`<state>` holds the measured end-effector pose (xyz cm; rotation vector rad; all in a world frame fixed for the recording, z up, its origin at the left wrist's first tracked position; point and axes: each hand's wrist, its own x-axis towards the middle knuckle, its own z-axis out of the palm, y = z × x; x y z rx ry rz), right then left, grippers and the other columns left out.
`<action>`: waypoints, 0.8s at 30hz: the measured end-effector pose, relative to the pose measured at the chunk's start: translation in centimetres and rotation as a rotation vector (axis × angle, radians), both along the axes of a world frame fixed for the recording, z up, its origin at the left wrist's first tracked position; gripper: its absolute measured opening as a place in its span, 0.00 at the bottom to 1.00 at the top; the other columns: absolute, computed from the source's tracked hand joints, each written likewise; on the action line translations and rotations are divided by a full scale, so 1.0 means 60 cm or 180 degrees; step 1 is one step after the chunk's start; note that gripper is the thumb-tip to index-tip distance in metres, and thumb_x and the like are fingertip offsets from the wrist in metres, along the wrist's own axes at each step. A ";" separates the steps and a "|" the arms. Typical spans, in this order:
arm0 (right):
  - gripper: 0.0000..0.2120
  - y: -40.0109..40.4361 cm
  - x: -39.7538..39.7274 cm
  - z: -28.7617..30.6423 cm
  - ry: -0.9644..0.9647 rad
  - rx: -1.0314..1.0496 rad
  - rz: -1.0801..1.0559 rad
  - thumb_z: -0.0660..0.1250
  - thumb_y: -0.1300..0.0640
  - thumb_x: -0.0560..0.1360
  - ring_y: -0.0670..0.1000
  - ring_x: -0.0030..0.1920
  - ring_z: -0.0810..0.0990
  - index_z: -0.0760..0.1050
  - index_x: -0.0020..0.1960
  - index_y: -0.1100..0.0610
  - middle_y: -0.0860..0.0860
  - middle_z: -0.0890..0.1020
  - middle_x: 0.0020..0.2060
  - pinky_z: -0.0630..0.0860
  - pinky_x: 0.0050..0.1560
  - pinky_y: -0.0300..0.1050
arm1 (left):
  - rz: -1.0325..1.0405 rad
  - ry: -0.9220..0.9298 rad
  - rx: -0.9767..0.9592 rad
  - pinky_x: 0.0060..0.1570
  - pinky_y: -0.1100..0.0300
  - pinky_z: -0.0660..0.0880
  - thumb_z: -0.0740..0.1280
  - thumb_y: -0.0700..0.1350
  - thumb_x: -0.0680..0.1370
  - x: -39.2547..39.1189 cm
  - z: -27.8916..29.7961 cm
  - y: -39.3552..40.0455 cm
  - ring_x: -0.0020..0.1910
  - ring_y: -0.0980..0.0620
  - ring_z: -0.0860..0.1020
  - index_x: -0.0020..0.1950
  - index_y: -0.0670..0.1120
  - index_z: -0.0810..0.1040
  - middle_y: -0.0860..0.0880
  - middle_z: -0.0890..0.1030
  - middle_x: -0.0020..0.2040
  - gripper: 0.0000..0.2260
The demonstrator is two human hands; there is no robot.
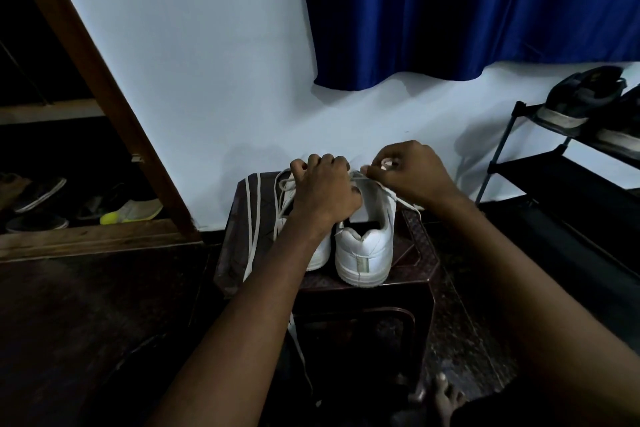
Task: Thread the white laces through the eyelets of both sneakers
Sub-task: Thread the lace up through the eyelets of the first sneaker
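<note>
While the pale blue-white wall [194, 80] fills most of the view, a dark blue satin curtain [467, 7] hangs over its upper right part. At the left stands a brown wooden shelf frame [104, 104] with several shoes lying low inside it, and at the right a black metal shoe rack [554, 166] carries dark sandals on its top level. The floor is dark.

In the middle, against the wall, stands a small dark brown stool with a patterned tabletop [419, 246]. On it two white leather sneakers stand side by side, heels toward the person. The right white sneaker [367, 246] shows its whole heel; the left white sneaker [320, 253] is mostly hidden behind the left forearm.

The left hand [325, 191] is curled and rests over the tongue area of the sneakers; its fingers seem to grip the shoe upper, but I cannot tell exactly which part. The right hand [408, 170] pinches the white flat lace [398, 196] between thumb and fingers, just above the right sneaker. This lace runs from the fingers down over the right edge of the shoe. A second loose white lace [252, 218] lies on the left part of the tabletop and hangs down over its front edge.
</note>
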<state>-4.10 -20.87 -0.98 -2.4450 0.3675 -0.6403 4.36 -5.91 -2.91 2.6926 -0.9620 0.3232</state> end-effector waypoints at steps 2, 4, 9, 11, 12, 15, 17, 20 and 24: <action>0.15 0.001 0.001 0.001 0.0122 -0.0438 -0.0104 0.74 0.39 0.72 0.47 0.36 0.79 0.84 0.38 0.50 0.44 0.79 0.30 0.72 0.37 0.42 | -0.0003 -0.0008 -0.0005 0.64 0.45 0.58 0.65 0.51 0.76 0.000 0.000 0.000 0.67 0.46 0.71 0.65 0.50 0.78 0.50 0.79 0.64 0.18; 0.18 -0.002 0.004 0.004 0.0151 -0.0375 0.0015 0.73 0.43 0.75 0.46 0.30 0.74 0.79 0.32 0.52 0.45 0.74 0.25 0.67 0.35 0.42 | -0.0021 -0.0003 -0.0006 0.64 0.45 0.57 0.65 0.51 0.76 0.000 0.000 0.001 0.68 0.46 0.71 0.66 0.51 0.77 0.51 0.79 0.64 0.18; 0.22 -0.002 0.003 0.012 -0.0248 0.2903 0.0436 0.66 0.42 0.82 0.49 0.35 0.68 0.75 0.35 0.54 0.54 0.71 0.37 0.68 0.41 0.48 | -0.0029 0.0011 -0.0008 0.65 0.44 0.57 0.64 0.51 0.77 0.000 0.000 0.000 0.68 0.46 0.71 0.66 0.50 0.77 0.50 0.78 0.64 0.18; 0.21 -0.006 0.002 0.016 -0.0464 0.3847 0.0400 0.69 0.37 0.77 0.50 0.41 0.70 0.82 0.35 0.52 0.55 0.74 0.48 0.68 0.52 0.50 | -0.0018 0.0018 0.0006 0.65 0.45 0.56 0.64 0.51 0.77 0.001 -0.001 -0.001 0.68 0.46 0.71 0.66 0.50 0.77 0.50 0.78 0.64 0.18; 0.22 -0.008 0.002 0.017 -0.0584 0.4077 0.0427 0.70 0.36 0.75 0.50 0.41 0.70 0.83 0.34 0.53 0.56 0.75 0.50 0.66 0.54 0.51 | -0.0020 0.0021 0.0011 0.65 0.45 0.56 0.64 0.51 0.77 0.001 -0.001 -0.001 0.68 0.46 0.71 0.66 0.50 0.77 0.50 0.78 0.64 0.18; 0.19 -0.007 -0.004 0.017 -0.0967 0.4686 0.0340 0.74 0.40 0.73 0.50 0.35 0.75 0.77 0.35 0.54 0.53 0.77 0.35 0.75 0.51 0.49 | -0.0080 0.0052 -0.0039 0.65 0.46 0.56 0.65 0.50 0.77 0.000 0.000 0.000 0.68 0.47 0.70 0.67 0.51 0.76 0.51 0.78 0.64 0.19; 0.20 -0.007 -0.007 0.014 -0.1072 0.4650 0.0026 0.76 0.48 0.75 0.49 0.25 0.67 0.67 0.35 0.52 0.50 0.66 0.27 0.74 0.33 0.44 | -0.0181 0.0075 -0.0139 0.65 0.47 0.56 0.66 0.48 0.76 0.000 0.002 0.002 0.68 0.48 0.70 0.69 0.52 0.75 0.52 0.78 0.65 0.21; 0.20 -0.012 -0.009 0.009 -0.0769 0.3069 -0.0197 0.75 0.55 0.76 0.46 0.21 0.65 0.67 0.34 0.54 0.49 0.66 0.24 0.62 0.26 0.40 | -0.0384 0.0068 -0.0262 0.63 0.47 0.58 0.66 0.44 0.75 -0.002 0.005 0.004 0.67 0.48 0.72 0.72 0.55 0.72 0.53 0.78 0.64 0.25; 0.15 0.000 -0.018 0.022 0.0400 0.1499 0.0186 0.75 0.45 0.75 0.42 0.30 0.75 0.79 0.41 0.57 0.42 0.78 0.29 0.69 0.35 0.40 | -0.0518 0.0041 -0.0182 0.62 0.47 0.59 0.64 0.43 0.76 -0.001 0.006 0.003 0.66 0.48 0.73 0.71 0.58 0.74 0.52 0.77 0.64 0.24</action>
